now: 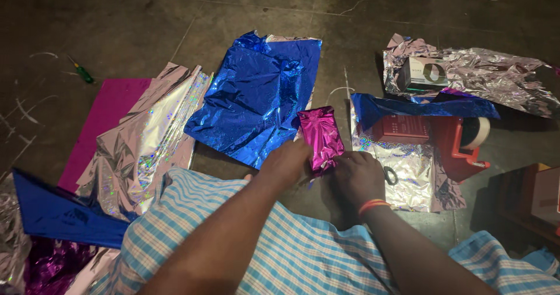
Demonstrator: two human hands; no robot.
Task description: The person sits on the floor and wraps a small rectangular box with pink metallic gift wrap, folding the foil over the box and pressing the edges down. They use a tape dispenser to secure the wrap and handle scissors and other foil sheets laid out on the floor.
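Wrapping step: your left hand [286,162] and right hand [357,175] pinch the magenta foil parcel [321,139] mid-frame; next probably needs tape from the red dispenser [461,146].

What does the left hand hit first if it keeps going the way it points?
The left hand points up and to the right and already touches the small box wrapped in magenta foil at its near end. So that box comes first. Beyond it lies the crumpled blue foil sheet, though depth is unclear.

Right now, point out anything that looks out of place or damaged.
A green-handled screwdriver lies alone on the bare floor, apart from the foil sheets. The blue foil sheet is heavily crumpled.
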